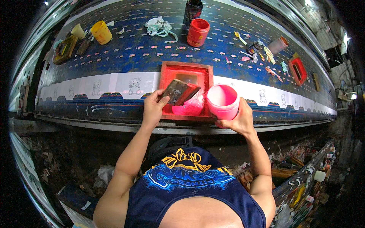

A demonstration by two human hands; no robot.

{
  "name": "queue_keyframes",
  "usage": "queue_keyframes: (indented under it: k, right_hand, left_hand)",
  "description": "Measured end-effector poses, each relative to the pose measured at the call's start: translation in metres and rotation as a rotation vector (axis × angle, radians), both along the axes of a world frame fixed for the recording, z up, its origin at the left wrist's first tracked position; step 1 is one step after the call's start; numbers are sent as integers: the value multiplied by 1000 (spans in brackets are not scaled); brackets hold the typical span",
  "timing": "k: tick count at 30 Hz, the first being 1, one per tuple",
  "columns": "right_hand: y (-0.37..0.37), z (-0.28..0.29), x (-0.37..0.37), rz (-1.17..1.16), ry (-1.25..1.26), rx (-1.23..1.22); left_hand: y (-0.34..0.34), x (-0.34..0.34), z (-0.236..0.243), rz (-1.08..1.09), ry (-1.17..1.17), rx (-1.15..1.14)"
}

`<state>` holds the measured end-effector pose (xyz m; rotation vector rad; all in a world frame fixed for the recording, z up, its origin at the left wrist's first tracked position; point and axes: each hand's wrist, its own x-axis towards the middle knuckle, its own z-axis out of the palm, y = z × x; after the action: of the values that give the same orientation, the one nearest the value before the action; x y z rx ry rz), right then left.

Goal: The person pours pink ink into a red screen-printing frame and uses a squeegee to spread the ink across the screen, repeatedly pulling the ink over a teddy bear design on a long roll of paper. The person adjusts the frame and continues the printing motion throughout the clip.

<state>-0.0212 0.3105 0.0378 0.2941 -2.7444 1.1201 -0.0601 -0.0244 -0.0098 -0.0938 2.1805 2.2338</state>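
Jar and dark block are both held up in front of the person, near each other. The jar, hot pink with a paler pink inside, is at the right-hand edge of a red-stained frame; whether it touches the frame cannot be told. The right hand has its fingers clamped around the jar's wall from the right and below. The left hand pinches the near left end of the block, thumb on top, and the block slants over the frame, its right face smeared red. Inside the frame, a glossy pool of bright pink ink lies along the near side.

The frame sits across a strip of white paper printed with teddy bear outlines, which runs along the near part of the blue bench. Farther back stand a red pot and, just behind it, a dark can. A crumpled pale cloth lies to their left, with a yellow pot beyond it. Toward the right end lies a smaller red frame.
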Motion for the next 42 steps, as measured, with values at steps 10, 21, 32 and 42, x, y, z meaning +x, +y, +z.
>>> queue_keyframes:
  k: [10, 21, 32, 42]
  right_hand:
    - [-8, 7, 6, 16, 114, -231]
    - [-10, 10, -10, 87, 191, -258]
    - [-11, -9, -26, 166, 340, -323]
    - [-25, -20, -35, 93, 374, -246]
  left_hand:
    - [12, 26, -28, -60, 581, -888]
    - [20, 51, -42, -126, 740, -1111]
    - [35, 40, 36, -98, 516, -682]
    - [109, -3, 155, -290, 628, -1130]
